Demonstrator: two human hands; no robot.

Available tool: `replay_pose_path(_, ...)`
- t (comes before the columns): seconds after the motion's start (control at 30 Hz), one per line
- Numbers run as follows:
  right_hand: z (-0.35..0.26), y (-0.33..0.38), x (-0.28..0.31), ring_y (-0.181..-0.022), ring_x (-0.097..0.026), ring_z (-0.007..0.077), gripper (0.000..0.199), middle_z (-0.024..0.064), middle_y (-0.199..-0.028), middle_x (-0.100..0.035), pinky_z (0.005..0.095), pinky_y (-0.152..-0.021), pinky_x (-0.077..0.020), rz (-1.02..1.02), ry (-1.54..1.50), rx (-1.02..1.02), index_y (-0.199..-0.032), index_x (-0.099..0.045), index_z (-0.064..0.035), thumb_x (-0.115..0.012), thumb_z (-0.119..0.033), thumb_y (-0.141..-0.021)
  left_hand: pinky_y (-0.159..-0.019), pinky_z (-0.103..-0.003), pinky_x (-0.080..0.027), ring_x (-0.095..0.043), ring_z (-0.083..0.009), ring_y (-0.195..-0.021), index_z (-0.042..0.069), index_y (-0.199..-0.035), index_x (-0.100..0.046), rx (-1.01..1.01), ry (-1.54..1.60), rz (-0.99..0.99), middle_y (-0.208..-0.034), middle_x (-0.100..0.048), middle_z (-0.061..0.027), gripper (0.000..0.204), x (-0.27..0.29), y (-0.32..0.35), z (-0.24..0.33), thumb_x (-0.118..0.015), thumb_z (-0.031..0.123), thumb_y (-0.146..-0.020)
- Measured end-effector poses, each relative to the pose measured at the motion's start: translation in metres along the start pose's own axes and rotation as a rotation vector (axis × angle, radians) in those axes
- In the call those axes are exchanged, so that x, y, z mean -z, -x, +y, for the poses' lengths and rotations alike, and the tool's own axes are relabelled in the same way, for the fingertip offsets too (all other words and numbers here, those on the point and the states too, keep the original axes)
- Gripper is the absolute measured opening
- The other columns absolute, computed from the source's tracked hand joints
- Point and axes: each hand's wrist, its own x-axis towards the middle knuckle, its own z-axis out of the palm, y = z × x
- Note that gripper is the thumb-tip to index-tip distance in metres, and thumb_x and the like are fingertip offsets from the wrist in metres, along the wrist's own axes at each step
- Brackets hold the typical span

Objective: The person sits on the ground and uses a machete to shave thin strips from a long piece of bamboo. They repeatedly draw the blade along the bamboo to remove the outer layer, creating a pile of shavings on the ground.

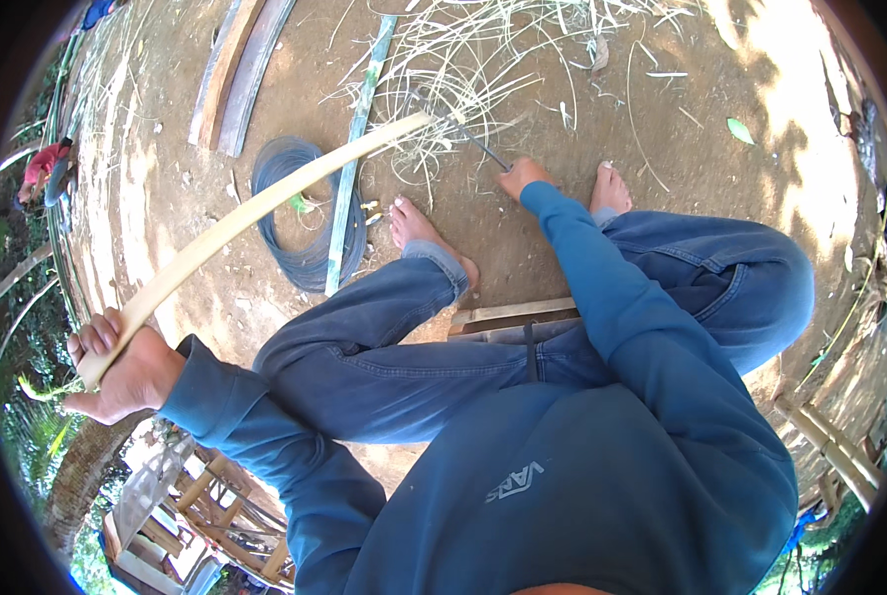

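Observation:
My left hand [121,367] is raised out to the left and grips the near end of a long pale bamboo strip [265,203]. The strip runs up and right to its far end near a pile of thin bamboo shavings [463,59]. My right hand [521,177] reaches down to the ground and grips the handle of a knife [478,147], whose blade meets the strip's far end. I sit on a low wooden stool [508,317] in blue jeans and a blue hoodie, bare feet on the dirt.
A coil of dark wire [295,213] lies on the ground with a green bamboo pole [356,149] across it. Wooden planks [235,74] lie at the upper left. A person in red [45,169] crouches far left. Bamboo frames [830,446] stand at the lower right.

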Motion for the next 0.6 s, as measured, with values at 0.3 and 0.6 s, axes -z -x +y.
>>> replay_pose_path(0.3, -0.125, 0.103, 0.003, -0.055, -0.063, 0.0231, 0.028, 0.0136, -0.069, -0.066, 0.038, -0.06, -0.0523, -0.002, -0.276, 0.647, -0.092, -0.066, -0.0026, -0.063, -0.028, -0.081, -0.088, -0.043, -0.037, -0.054, -0.0284, -0.09, 0.001, -0.086, -0.052, 0.082, 0.091, -0.015, -0.088, -0.057, -0.0165, 0.042, 0.014, -0.033, -0.01, -0.041, 0.042, -0.092)
replay_pose_path(0.6, -0.125, 0.12, 0.009, -0.057, -0.063, 0.0305, 0.02, 0.0146, -0.065, -0.064, 0.0408, -0.059, -0.0511, 0.062, -0.191, 0.725, -0.085, -0.068, -0.0082, -0.064, -0.026, -0.077, -0.091, -0.043, -0.037, -0.054, -0.0256, -0.093, 0.003, -0.081, -0.056, -0.026, -0.042, 0.09, -0.087, -0.059, -0.0121, 0.041, 0.001, -0.024, -0.015, -0.049, 0.043, -0.09)
